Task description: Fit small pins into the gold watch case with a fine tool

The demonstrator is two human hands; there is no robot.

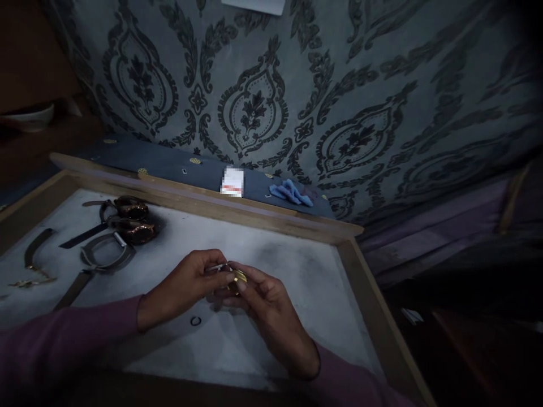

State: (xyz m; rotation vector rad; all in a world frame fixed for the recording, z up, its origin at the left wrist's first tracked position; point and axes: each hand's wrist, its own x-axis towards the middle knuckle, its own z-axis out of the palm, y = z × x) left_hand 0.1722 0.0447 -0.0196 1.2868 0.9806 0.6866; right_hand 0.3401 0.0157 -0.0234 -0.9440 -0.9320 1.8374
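Both my hands meet over the middle of a white-bottomed wooden tray (275,333). My right hand (278,311) is closed round a shiny gold-coloured watch case (240,277), its thumb pressed on the edge. My left hand (190,282) comes in from the left, pinching a thin silvery tool (218,266) against the case. Fingers cover much of the case, and the tool's exact kind is unclear in the dim light. On the tray left of my wrists lies a small dark ring (195,321).
At the tray's left lie dark round watches (136,230), a looped strap (108,257), a flat strap (74,289), a curved strap piece (37,246) and gold-coloured bits (31,281). Behind the raised wooden rim (190,195) are a blue cloth (292,193) and a white packet (232,181).
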